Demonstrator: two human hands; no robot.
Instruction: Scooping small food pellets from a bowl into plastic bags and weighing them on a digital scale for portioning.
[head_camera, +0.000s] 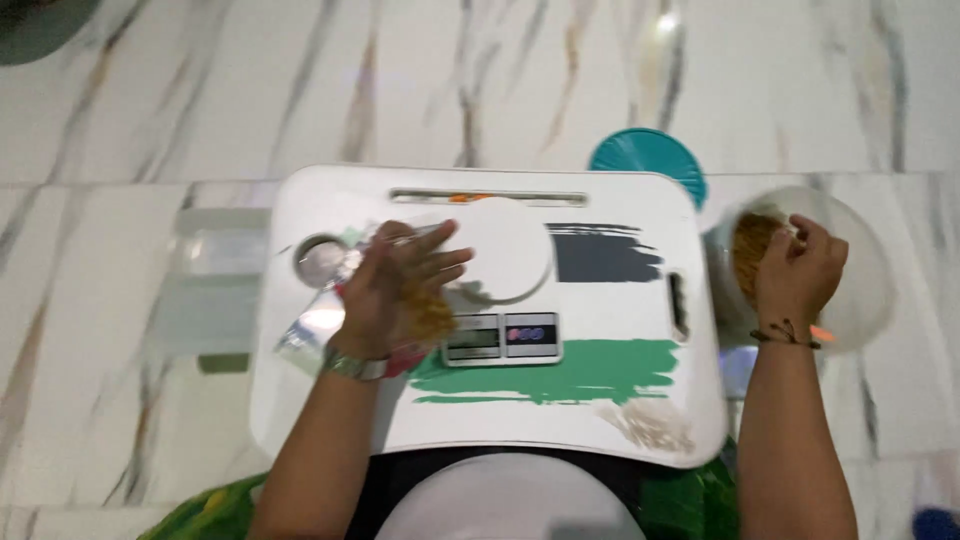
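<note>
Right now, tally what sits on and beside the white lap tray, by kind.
Kitchen scale: 1
Clear bowl of yellowish strands: 1
Teal round lid: 1
Clear plastic bag under the left hand: 1
Cup recess in the tray: 1
Total: 5
The right hand reaches into the bowl.

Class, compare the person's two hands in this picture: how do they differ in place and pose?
The left hand is over the white lap tray, beside the kitchen scale; the right hand reaches into the clear bowl off the tray's side. The left fingers are spread; the right is curled. Both touch yellowish-brown food.
</note>
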